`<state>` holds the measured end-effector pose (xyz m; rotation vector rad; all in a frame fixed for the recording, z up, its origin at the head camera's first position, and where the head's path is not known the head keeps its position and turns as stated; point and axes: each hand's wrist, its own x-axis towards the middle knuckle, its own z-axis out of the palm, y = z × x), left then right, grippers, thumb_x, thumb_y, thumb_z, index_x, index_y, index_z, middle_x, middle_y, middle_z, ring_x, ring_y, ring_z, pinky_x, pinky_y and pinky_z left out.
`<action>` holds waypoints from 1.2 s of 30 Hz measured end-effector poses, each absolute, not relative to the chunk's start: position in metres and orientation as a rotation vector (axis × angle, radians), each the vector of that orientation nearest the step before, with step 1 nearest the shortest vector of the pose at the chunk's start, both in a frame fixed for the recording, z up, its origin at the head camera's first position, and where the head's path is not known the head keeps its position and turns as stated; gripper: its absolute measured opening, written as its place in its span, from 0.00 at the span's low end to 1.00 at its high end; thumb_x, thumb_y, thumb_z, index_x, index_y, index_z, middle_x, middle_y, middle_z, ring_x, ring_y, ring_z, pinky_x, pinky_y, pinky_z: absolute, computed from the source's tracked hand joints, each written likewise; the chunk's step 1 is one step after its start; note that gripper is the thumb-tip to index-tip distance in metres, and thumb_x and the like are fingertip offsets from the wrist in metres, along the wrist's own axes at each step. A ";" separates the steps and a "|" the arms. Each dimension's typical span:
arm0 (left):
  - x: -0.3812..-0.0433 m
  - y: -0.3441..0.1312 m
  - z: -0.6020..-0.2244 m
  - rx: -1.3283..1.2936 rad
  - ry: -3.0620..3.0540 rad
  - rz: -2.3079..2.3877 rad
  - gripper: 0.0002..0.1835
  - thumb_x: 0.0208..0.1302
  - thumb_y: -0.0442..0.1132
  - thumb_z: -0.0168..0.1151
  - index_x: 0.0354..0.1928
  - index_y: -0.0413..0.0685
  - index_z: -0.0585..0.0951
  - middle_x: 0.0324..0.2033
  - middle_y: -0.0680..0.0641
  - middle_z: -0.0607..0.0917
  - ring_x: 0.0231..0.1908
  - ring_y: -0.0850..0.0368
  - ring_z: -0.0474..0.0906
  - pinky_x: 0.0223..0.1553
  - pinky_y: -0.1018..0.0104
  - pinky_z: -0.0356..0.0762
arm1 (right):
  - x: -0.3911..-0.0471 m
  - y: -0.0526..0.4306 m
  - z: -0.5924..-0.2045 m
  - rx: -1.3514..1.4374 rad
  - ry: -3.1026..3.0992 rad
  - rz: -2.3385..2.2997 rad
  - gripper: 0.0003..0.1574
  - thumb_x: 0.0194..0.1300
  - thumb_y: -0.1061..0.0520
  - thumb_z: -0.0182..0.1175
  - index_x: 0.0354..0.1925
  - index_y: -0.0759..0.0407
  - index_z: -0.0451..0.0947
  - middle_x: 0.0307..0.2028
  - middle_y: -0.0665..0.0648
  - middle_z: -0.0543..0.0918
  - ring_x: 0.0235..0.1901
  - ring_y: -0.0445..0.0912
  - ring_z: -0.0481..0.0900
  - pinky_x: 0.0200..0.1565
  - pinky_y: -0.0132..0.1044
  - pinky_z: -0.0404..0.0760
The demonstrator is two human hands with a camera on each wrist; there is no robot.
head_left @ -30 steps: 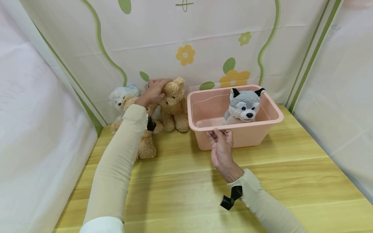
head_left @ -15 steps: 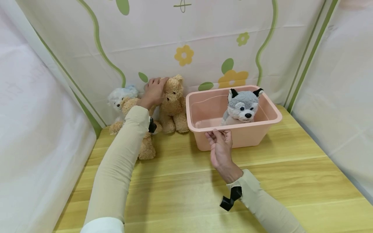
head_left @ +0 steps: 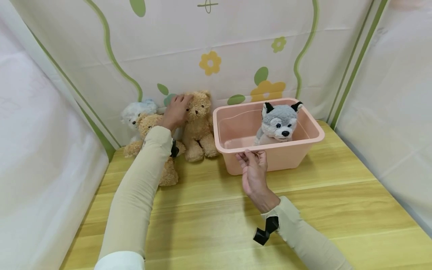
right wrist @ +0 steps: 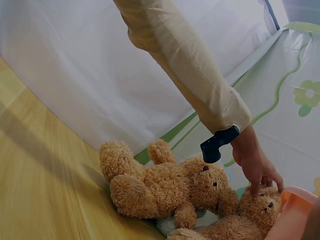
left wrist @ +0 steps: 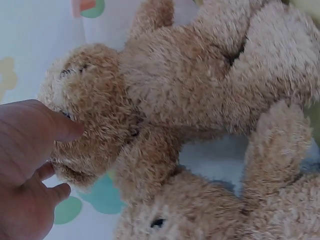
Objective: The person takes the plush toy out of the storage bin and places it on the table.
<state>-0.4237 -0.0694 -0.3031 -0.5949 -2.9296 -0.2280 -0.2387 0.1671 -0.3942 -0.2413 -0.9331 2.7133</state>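
My left hand point(head_left: 176, 111) grips the head of a tan teddy bear point(head_left: 195, 132), which sits upright against the back cloth. In the left wrist view the thumb point(left wrist: 67, 126) lies across the bear's face and other fingertips show by its ear. My right hand point(head_left: 254, 174), palm turned up, pinches the front rim of a pink plastic bin point(head_left: 285, 156). Inside the bin sits a grey and white husky plush point(head_left: 279, 122), its head above the rim. Another tan teddy bear point(right wrist: 165, 187) sits left of the gripped one, partly behind my left arm in the head view.
A white and pale blue plush point(head_left: 136, 112) stands behind the left teddy bear. The wooden table point(head_left: 209, 225) runs to white cloth walls point(head_left: 44, 150) on the left, the right and the back. Black camera mounts point(head_left: 266, 230) sit on both wrists.
The gripped teddy bear has dropped slightly and its feet have slid forward on the table, with its face turned more to the front. My right hand keeps its hold on the bin rim.
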 end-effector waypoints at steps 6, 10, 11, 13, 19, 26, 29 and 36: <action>-0.426 -0.076 -0.311 -0.650 -2.941 -0.203 0.39 0.67 0.29 0.58 0.76 0.49 0.54 0.73 0.37 0.58 0.73 0.37 0.50 0.70 0.41 0.58 | -0.238 0.166 -0.393 -0.249 -0.945 2.709 0.08 0.73 0.67 0.49 0.39 0.55 0.64 0.38 0.53 0.74 0.35 0.42 0.79 0.46 0.33 0.84; -0.424 -0.077 -0.311 -0.651 -2.944 -0.231 0.36 0.70 0.28 0.52 0.76 0.50 0.54 0.74 0.37 0.57 0.74 0.38 0.48 0.70 0.41 0.58 | -0.238 0.166 -0.392 -0.247 -0.948 2.711 0.08 0.73 0.67 0.49 0.40 0.55 0.64 0.39 0.53 0.74 0.35 0.42 0.79 0.47 0.34 0.83; -0.423 -0.077 -0.311 -0.653 -2.939 -0.239 0.35 0.70 0.28 0.51 0.76 0.50 0.54 0.74 0.37 0.57 0.74 0.38 0.48 0.70 0.41 0.58 | -0.238 0.166 -0.392 -0.246 -0.950 2.711 0.08 0.73 0.67 0.49 0.40 0.55 0.64 0.39 0.53 0.74 0.35 0.42 0.79 0.47 0.34 0.83; -0.423 -0.076 -0.308 -0.666 -2.924 -0.250 0.34 0.71 0.27 0.48 0.76 0.49 0.55 0.74 0.36 0.57 0.75 0.38 0.48 0.72 0.42 0.54 | -0.238 0.166 -0.392 -0.246 -0.951 2.709 0.08 0.73 0.67 0.49 0.40 0.55 0.64 0.38 0.53 0.74 0.35 0.42 0.79 0.46 0.34 0.83; -0.426 -0.057 -0.293 -0.697 -2.878 -0.275 0.34 0.73 0.34 0.51 0.77 0.50 0.53 0.76 0.36 0.53 0.76 0.39 0.45 0.74 0.43 0.50 | -0.238 0.165 -0.392 -0.244 -0.942 2.704 0.08 0.73 0.67 0.49 0.39 0.55 0.64 0.38 0.53 0.74 0.35 0.42 0.79 0.46 0.34 0.84; -0.420 -0.009 -0.265 -0.797 -2.913 -0.359 0.47 0.66 0.59 0.60 0.79 0.58 0.47 0.78 0.42 0.48 0.77 0.43 0.43 0.74 0.42 0.49 | -0.239 0.165 -0.394 -0.241 -0.936 2.706 0.09 0.73 0.68 0.49 0.39 0.55 0.64 0.38 0.53 0.74 0.34 0.42 0.79 0.45 0.34 0.84; -0.416 0.016 -0.257 -0.869 -2.920 -0.381 0.50 0.64 0.62 0.60 0.79 0.60 0.45 0.78 0.44 0.47 0.77 0.45 0.43 0.75 0.44 0.48 | -0.240 0.165 -0.394 -0.232 -0.939 2.707 0.08 0.73 0.67 0.49 0.39 0.55 0.64 0.38 0.53 0.74 0.35 0.42 0.79 0.46 0.34 0.84; -0.407 0.068 -0.252 -1.095 -2.876 -0.416 0.53 0.61 0.65 0.61 0.79 0.53 0.46 0.77 0.45 0.52 0.76 0.47 0.51 0.75 0.53 0.51 | -0.241 0.164 -0.394 -0.229 -0.945 2.717 0.07 0.73 0.66 0.49 0.39 0.55 0.64 0.38 0.53 0.74 0.35 0.42 0.79 0.46 0.34 0.83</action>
